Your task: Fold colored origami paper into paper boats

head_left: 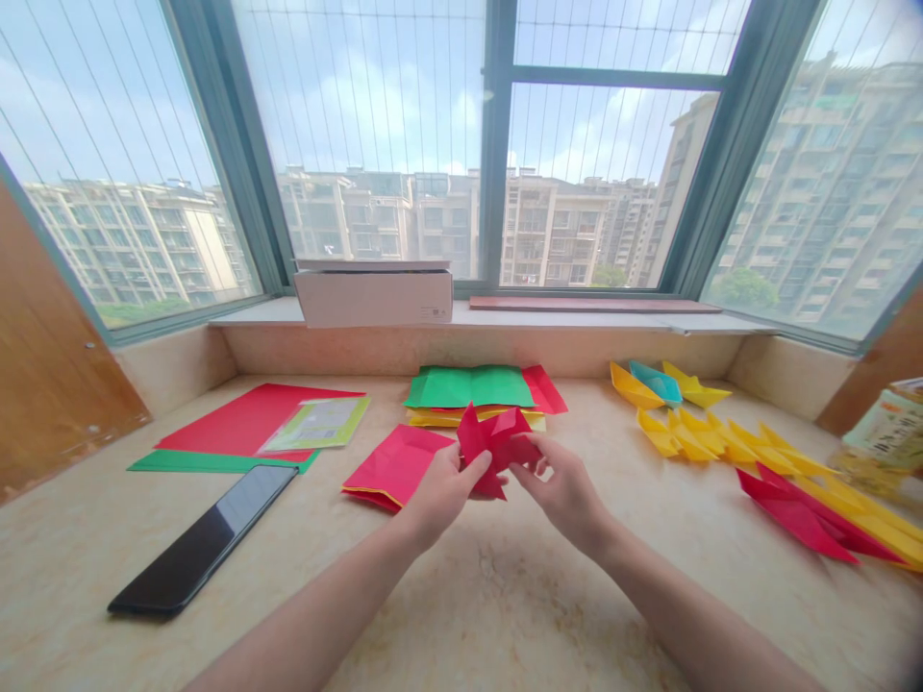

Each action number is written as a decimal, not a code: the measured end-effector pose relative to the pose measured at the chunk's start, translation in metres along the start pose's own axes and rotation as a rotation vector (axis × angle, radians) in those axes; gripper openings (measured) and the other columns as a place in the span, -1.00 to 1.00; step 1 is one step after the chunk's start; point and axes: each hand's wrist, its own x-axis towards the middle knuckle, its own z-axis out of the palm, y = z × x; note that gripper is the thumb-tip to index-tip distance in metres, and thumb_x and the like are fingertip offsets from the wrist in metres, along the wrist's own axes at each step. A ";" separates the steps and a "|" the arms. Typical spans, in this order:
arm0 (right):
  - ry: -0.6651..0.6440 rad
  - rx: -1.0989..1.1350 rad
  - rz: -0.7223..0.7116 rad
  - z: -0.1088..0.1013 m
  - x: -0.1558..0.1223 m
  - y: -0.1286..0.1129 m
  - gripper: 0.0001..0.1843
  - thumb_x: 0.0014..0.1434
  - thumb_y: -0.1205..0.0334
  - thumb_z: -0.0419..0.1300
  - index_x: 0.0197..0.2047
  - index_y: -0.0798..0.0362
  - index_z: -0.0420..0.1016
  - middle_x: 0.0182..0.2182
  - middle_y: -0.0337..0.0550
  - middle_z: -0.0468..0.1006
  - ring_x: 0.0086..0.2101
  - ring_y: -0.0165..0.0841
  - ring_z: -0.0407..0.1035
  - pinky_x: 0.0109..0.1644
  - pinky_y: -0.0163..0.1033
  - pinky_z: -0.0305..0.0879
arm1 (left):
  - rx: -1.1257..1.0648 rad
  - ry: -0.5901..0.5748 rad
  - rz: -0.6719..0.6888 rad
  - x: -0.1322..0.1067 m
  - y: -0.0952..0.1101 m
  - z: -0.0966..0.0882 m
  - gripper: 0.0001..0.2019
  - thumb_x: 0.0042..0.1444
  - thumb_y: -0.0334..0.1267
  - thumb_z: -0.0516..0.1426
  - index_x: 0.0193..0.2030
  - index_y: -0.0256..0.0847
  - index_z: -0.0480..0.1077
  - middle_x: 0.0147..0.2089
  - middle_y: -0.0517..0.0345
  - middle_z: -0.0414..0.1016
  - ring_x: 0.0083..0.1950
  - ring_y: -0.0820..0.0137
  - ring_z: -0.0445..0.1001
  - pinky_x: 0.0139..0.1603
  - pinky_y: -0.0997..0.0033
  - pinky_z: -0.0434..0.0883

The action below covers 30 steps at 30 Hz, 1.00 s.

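Note:
Both my hands hold a partly folded red paper piece (494, 437) a little above the beige stone counter (461, 596). My left hand (443, 490) pinches its lower left side, thumb on top. On its right edge, my right hand (562, 490) grips with closed fingers. Just left of the hands, a folded red and yellow sheet (393, 466) lies flat. Behind them sits a stack of paper sheets (472, 389) with a green one on top.
A black phone (206, 543) lies at the front left, near red and green sheets with a printed leaflet (321, 423). Several folded paper boats (692, 423), yellow, teal and red, spread along the right. A white box (373, 293) stands on the window sill. A packet (890, 432) sits far right.

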 end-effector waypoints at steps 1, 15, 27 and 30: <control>0.011 0.004 0.003 0.000 0.000 0.000 -0.76 0.14 0.31 0.23 -0.08 0.04 0.51 -0.31 -0.16 0.62 -0.43 -0.36 0.38 -0.35 -0.25 0.34 | 0.005 -0.006 -0.003 0.000 0.000 0.000 -0.56 0.08 -0.04 0.30 -0.08 -0.41 0.46 -0.17 -0.19 0.63 -0.28 0.17 0.64 -0.28 0.23 0.57; 0.018 0.033 -0.169 0.002 -0.003 0.007 -0.78 0.24 0.32 0.19 -0.07 -0.03 0.58 -0.18 -0.09 0.58 -0.30 -0.31 0.45 -0.25 -0.21 0.43 | 0.078 0.018 0.035 0.002 -0.001 -0.002 -0.51 0.08 0.06 0.26 -0.09 -0.38 0.47 -0.16 -0.19 0.63 -0.25 0.16 0.65 -0.36 0.38 0.48; -0.123 -0.235 -0.379 0.000 -0.005 0.009 -0.52 0.27 0.43 0.13 0.17 -0.22 0.47 -0.05 -0.07 0.49 -0.19 -0.26 0.42 -0.16 -0.15 0.45 | 0.058 0.056 0.049 0.002 -0.005 -0.003 -0.54 0.07 0.09 0.26 -0.24 -0.37 0.49 -0.38 -0.05 0.59 -0.43 0.35 0.53 -0.39 0.41 0.45; -0.104 -0.339 -0.436 -0.003 -0.005 0.006 -0.50 0.26 0.43 0.14 0.19 -0.22 0.45 -0.02 -0.05 0.48 -0.20 -0.25 0.41 -0.19 -0.15 0.44 | 0.046 0.045 0.041 0.003 -0.007 -0.004 -0.50 0.04 0.13 0.26 -0.23 -0.38 0.50 -0.37 -0.07 0.60 -0.43 0.35 0.53 -0.39 0.42 0.44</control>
